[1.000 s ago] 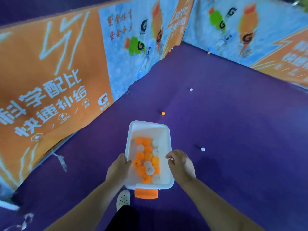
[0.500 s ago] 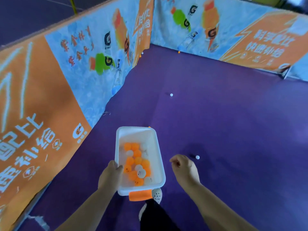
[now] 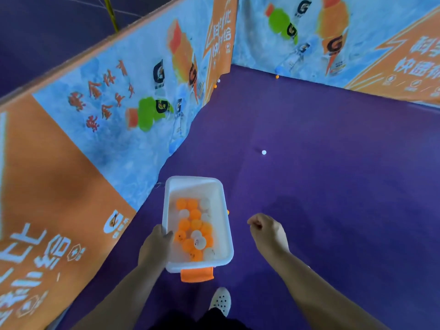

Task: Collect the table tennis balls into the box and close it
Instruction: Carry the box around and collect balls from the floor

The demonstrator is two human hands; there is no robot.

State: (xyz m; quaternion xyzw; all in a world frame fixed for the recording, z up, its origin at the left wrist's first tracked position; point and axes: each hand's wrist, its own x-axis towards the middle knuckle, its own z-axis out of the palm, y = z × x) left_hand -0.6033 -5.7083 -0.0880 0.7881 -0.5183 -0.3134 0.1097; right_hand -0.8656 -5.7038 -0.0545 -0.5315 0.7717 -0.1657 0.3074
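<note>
Gripping hand: left hand [image 3: 156, 248], one; thumb hooked over the left long rim of the box, fingers wrapped under that side.
Free hand: right hand [image 3: 266, 232], one; held out just right of the box and apart from it, back of hand up, fingers curled in toward the palm, nothing visible in them.
Box [image 3: 221, 210]: one, white, rectangular, top uncovered; carried in front of the person, above the floor and near the left barrier.
Latch [image 3: 197, 275]: one, orange, on the near short end of the box.
Balls in box [image 3: 190, 225]: about ten orange and about six white, piled toward the near end; overlap makes the count approximate.
Loose balls: five. One white ball [image 3: 263, 152] on open floor ahead; one corner white ball [image 3: 218, 80] and one corner orange ball [image 3: 215, 86] together at the barrier corner; one far orange ball [image 3: 277, 77] against the far barrier; one orange sliver [image 3: 228, 212] at the right rim of the box, mostly hidden.
Floor [image 3: 333, 186]: purple.
Barriers: two printed panels, left barrier [image 3: 95, 139] and far barrier [image 3: 345, 44].
Shoe [image 3: 221, 301]: one, white, below the box.
</note>
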